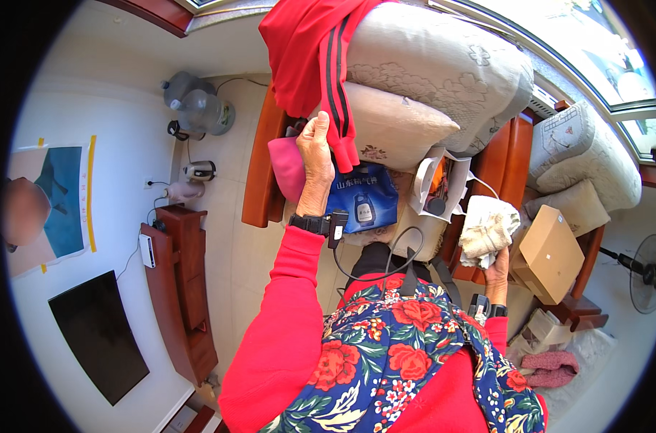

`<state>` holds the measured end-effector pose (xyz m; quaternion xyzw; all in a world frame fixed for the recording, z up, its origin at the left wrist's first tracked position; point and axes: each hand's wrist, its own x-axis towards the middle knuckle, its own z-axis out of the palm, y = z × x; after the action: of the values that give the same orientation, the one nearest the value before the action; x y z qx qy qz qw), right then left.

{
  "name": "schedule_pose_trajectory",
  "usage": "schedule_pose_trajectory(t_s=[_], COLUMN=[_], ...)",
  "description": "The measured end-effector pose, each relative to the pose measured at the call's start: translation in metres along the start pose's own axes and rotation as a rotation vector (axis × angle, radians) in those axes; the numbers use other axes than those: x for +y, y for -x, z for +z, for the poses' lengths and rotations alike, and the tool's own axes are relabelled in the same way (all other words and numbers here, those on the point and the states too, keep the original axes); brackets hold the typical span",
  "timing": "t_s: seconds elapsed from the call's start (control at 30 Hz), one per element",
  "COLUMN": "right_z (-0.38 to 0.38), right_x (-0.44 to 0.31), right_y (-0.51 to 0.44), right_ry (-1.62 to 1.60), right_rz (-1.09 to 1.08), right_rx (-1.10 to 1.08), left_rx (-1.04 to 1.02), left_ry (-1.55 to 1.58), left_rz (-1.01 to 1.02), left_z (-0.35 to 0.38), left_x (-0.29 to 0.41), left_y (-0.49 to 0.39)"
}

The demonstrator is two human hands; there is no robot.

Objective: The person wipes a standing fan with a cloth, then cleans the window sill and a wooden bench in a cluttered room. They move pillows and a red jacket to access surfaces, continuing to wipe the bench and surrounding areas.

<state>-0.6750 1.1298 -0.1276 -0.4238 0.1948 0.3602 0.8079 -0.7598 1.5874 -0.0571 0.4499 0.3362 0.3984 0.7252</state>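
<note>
My left hand (pixel 315 146) is raised beside the cuff of a red garment with black stripes (pixel 336 81), which hangs over the left end of a wooden sofa. Its fingers are bent near the sleeve; whether they grip it I cannot tell. Below lie a pink item (pixel 286 168) and a blue printed bag (pixel 363 200) on the seat. My right hand (pixel 497 269) holds a bundle of white and cream cloths (pixel 487 230) from below, near the sofa's wooden armrest. A white bag (pixel 441 187) with an orange item and a dark cylinder stands left of the cloths.
A beige cushion (pixel 395 122) leans on the covered sofa back (pixel 447 65). At right are a cardboard box (pixel 549 254) and a fan (pixel 648 270). At left stand large water bottles (pixel 209 111), an electric kettle (pixel 200 171) and a wooden cabinet (pixel 184 292). A cable loops before me.
</note>
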Motion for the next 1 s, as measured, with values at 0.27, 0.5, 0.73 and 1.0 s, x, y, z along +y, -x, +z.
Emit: schedule_pose_trajectory(t_s=[0.27, 0.5, 0.73, 1.0], right_z=[0.006, 0.004, 0.01, 0.063], right_x=[0.001, 0.001, 0.002, -0.002], right_y=[0.003, 0.004, -0.008, -0.021], right_ry=[0.007, 0.028, 0.039, 0.167], right_rz=[-0.018, -0.009, 0.058, 0.039], right_rx=[0.031, 0.031, 0.065, -0.19], left_rx=[-0.032, -0.445, -1.021, -1.315], left_ry=[0.137, -0.748, -0.548, -0.43], left_rz=[-0.166, 0.016, -0.516, -0.486], left_z=[0.009, -0.001, 0.025, 0.1], left_x=[-0.012, -0.046, -0.071, -0.063], left_y=[0.004, 0.012, 0.055, 0.102])
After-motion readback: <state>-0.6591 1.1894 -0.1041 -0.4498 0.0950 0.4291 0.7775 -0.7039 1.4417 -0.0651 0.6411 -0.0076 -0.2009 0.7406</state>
